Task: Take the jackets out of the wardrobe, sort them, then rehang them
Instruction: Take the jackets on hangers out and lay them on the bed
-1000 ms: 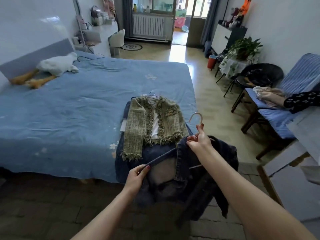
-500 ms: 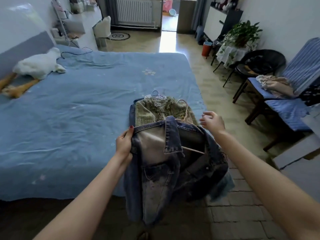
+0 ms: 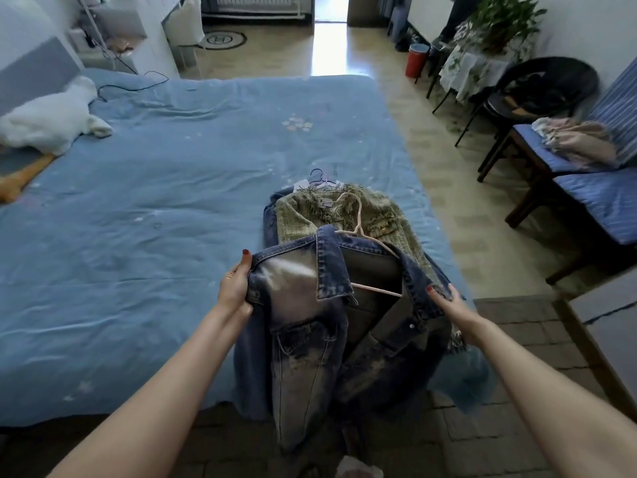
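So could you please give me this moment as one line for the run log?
left hand: grips denim jacket shoulder | right hand: grips other shoulder | hanger: inside jacket | tweed jacket: underneath, on bed

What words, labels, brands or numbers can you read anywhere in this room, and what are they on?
"H": a large letter inside the ring on the round floor mat near the radiator; it reads as an H but is blurred.
White tag at the collars of the jackets piled on the bed: too small to read.
Denim jacket held by both hands: no readable label shows.
Nothing else readable.
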